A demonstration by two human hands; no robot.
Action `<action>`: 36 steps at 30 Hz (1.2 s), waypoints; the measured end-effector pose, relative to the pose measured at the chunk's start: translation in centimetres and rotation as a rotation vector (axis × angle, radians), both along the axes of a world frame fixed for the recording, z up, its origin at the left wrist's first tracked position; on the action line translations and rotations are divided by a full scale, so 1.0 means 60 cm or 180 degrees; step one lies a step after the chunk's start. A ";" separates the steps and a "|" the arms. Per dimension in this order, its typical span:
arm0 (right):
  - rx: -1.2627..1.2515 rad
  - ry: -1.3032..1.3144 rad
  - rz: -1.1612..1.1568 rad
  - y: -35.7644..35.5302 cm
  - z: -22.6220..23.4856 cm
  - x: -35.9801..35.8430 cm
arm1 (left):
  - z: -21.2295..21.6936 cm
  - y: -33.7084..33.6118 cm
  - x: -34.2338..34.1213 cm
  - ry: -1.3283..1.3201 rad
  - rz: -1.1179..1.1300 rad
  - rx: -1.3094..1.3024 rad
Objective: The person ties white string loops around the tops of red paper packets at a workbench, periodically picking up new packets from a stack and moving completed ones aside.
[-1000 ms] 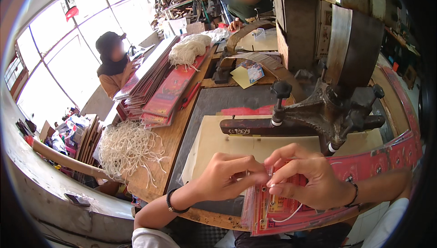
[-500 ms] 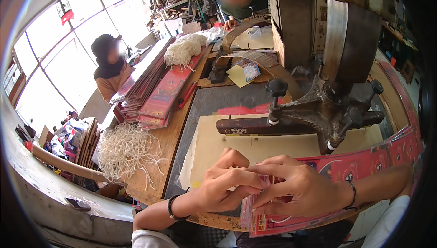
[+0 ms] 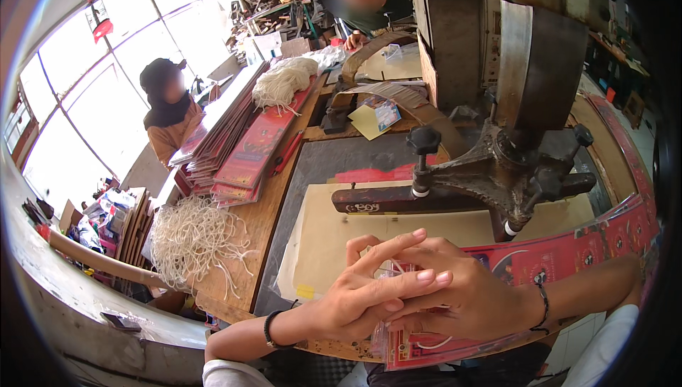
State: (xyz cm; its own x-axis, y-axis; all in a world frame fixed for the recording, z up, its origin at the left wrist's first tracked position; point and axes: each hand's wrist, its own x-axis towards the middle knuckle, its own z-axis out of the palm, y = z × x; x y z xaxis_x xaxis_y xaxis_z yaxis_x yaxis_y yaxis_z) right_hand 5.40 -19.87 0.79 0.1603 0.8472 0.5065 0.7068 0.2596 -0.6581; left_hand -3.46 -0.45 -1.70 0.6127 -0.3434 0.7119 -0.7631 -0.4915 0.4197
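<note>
My hands meet low over a stack of red printed plastic-covered strips (image 3: 419, 353) at the table's front edge. The fingers of my left hand (image 3: 355, 293) are stretched out across the fingers of my right hand (image 3: 465, 294), touching them. My right hand's fingers are bent and partly covered by the left ones. Thin white cord (image 3: 435, 344) loops out below my right hand onto the top strip, and a short piece shows between the hands. The right fingertips and where they pinch the cord are hidden.
A heavy press head with a dark bar (image 3: 419, 200) stands just beyond my hands, above a beige board (image 3: 323, 227). A tangle of white cords (image 3: 195, 241) lies at the left, near stacked red strips (image 3: 259, 145). Two people (image 3: 170, 113) are across the table.
My left fingers have straightened and spread over my right hand, where they were curled before. A cord loop now shows under the right hand. My view has shifted slightly.
</note>
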 end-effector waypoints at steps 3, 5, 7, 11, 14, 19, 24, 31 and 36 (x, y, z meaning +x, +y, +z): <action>-0.0030 -0.0041 0.0032 -0.001 -0.001 0.000 | -0.001 0.001 -0.004 -0.0240 0.0252 0.0392; -0.0225 -0.0128 0.0113 -0.004 -0.010 0.004 | -0.002 0.000 -0.007 -0.0322 0.0377 0.0575; -0.0191 -0.0394 0.0068 -0.006 -0.008 -0.001 | 0.001 0.000 -0.008 -0.0287 0.0359 0.0583; -0.0029 -0.0186 0.0076 -0.006 -0.005 0.002 | 0.004 0.007 -0.001 0.0089 0.0203 0.0240; -0.0069 -0.0084 0.0130 -0.008 0.003 0.002 | 0.010 0.012 0.001 0.0570 -0.0070 -0.0171; 0.0064 0.0067 -0.0031 -0.002 0.002 0.000 | 0.027 0.005 0.004 0.1363 -0.0531 -0.0862; -0.0109 -0.0063 0.0061 -0.007 0.003 0.004 | 0.009 0.022 0.016 0.1431 -0.0908 -0.1157; -0.0227 0.0042 0.0091 -0.008 0.004 0.003 | 0.005 0.025 0.017 0.1444 -0.0872 -0.1240; -0.0240 -0.0008 0.0074 -0.011 0.005 0.002 | 0.001 0.029 0.024 0.1437 -0.0979 -0.1250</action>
